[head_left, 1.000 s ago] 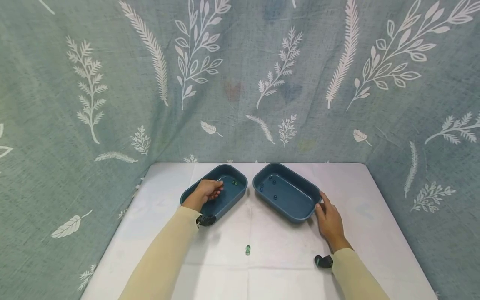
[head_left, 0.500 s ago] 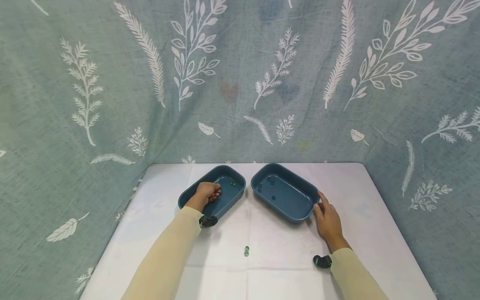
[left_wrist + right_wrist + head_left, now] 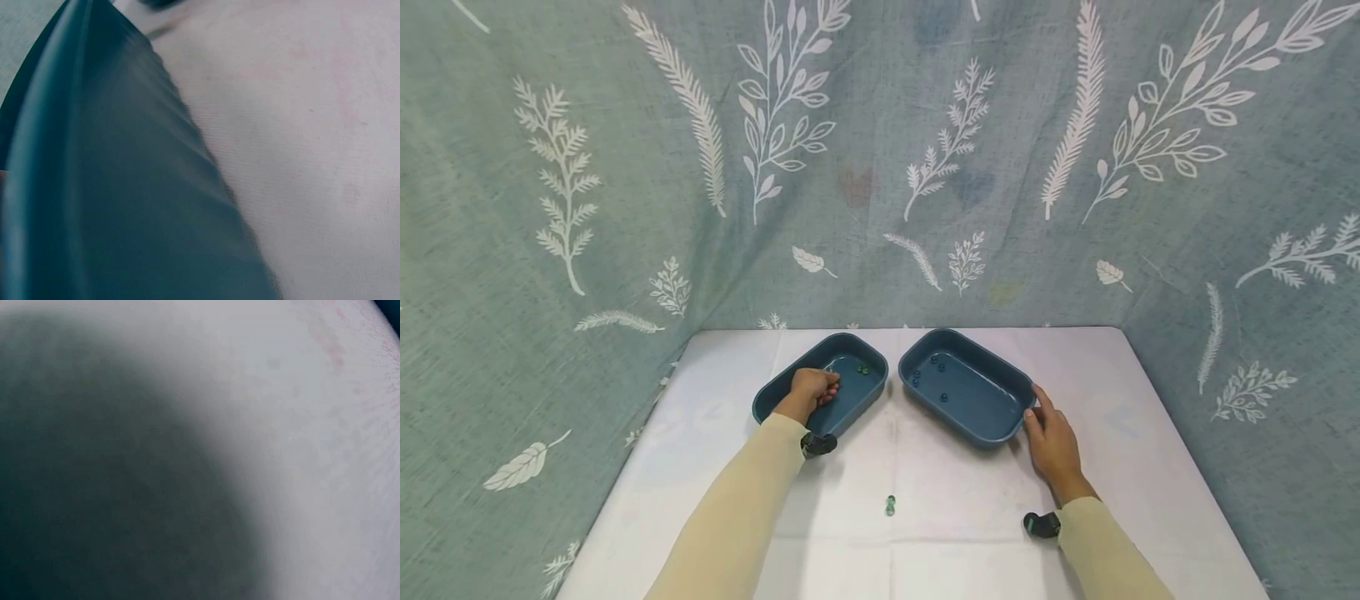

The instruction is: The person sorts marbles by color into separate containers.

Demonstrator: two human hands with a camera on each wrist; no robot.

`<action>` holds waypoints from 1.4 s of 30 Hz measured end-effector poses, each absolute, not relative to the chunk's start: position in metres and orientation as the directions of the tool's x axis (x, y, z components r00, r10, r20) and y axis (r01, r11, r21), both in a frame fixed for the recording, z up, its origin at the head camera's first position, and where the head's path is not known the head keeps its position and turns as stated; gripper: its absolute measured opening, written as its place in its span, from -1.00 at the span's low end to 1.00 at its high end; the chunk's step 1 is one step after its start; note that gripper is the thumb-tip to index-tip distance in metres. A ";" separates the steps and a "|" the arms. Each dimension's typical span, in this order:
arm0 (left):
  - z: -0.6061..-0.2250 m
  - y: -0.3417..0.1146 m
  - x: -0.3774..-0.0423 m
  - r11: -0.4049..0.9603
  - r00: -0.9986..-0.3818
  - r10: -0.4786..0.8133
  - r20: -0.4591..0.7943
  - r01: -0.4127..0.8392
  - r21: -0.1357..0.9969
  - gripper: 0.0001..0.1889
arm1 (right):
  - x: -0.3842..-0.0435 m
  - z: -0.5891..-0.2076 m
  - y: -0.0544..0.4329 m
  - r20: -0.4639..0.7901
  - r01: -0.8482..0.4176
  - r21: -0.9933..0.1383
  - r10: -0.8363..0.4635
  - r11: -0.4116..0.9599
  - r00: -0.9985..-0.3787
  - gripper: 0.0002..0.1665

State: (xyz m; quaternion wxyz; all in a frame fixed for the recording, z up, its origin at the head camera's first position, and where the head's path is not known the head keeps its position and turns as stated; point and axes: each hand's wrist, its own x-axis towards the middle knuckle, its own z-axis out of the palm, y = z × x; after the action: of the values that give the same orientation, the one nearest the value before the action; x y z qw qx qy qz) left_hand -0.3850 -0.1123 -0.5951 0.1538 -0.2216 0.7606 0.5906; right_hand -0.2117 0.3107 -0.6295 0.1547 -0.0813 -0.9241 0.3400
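My left hand [image 3: 814, 387] reaches into the left blue tray [image 3: 858, 412], fingers curled and thumb tip near the forefinger. What lies between those fingertips is too small to make out. Two green marbles [image 3: 862, 369] lie in that tray beyond the hand. The right blue tray [image 3: 981, 375] holds several dark blue marbles [image 3: 943, 397]. Against its right end my right hand [image 3: 1055, 442] rests, forefinger and thumb stretched out to touch the outer corner. In the left wrist view a tray wall [image 3: 144, 187] hides the hand; the right wrist view is mostly blurred.
Two green marbles [image 3: 891, 505] lie together on the white tablecloth [image 3: 955, 567] in front of the trays. A patterned curtain [image 3: 865, 167] hangs behind the table and along both sides. Dark wrist cameras [image 3: 1042, 525] sit on both wrists.
The whole head view has shifted slightly left and down. My left hand stays in the left tray, with its fingers drawn a little closer together. The right hand keeps its place at the right tray.
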 end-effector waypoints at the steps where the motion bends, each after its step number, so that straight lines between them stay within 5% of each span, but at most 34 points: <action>1: -0.596 -0.113 -0.385 0.200 -0.857 -0.152 -0.493 -0.515 0.834 -0.90 | -0.212 -0.629 0.310 0.227 0.047 -0.652 0.254 0.757 -0.940 -0.38; 26: -0.543 -0.102 -0.342 0.209 -0.924 0.063 -0.376 -0.356 0.911 -0.61 | -0.214 -0.633 0.312 0.243 0.044 -0.640 0.257 0.767 -0.935 -0.38; 42: -0.532 -0.088 -0.285 0.214 -0.918 0.174 -0.356 -0.318 0.924 -0.68 | -0.213 -0.631 0.310 0.236 0.057 -0.639 0.266 0.767 -0.935 -0.38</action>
State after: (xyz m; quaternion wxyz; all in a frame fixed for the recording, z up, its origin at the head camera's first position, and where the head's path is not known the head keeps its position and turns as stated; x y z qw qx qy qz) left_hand -0.2853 -0.0878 -0.5317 0.1965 -0.0477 0.7538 0.6252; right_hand -0.2126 0.3102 -0.6305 0.1582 -0.0870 -0.9266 0.3300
